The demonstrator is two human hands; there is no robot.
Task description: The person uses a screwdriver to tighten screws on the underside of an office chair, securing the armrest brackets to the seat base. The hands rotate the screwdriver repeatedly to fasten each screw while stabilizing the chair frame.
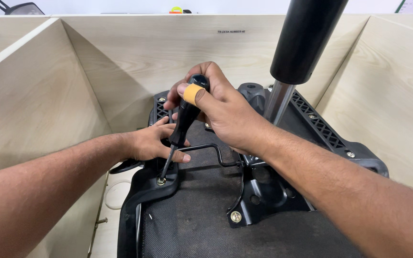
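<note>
So the office chair seat is flipped upside down inside a light wooden partitioned desk, black fabric underside up. A black-handled screwdriver is gripped by the right hand, fingers clenched round the handle, with a tan bandage seen on one fingertip. The tip is set right into a brass-coloured screw on the black armrest bracket at the seat's left edge. The left hand is laid flat just beside the shaft, fingers loosely spread and pressed on the bracket, nothing actually grasped.

Progress-wise: the metal mechanism plate with the gas lift cylinder looks already mounted, and a bolt is seen seated at its front corner. More screws are seated along the right-hand bracket too. The screw under the driver is the one in hand right now; whether it's fully seated can't be told from this angle. A small loose fastener is spotted by the desk wall.
</note>
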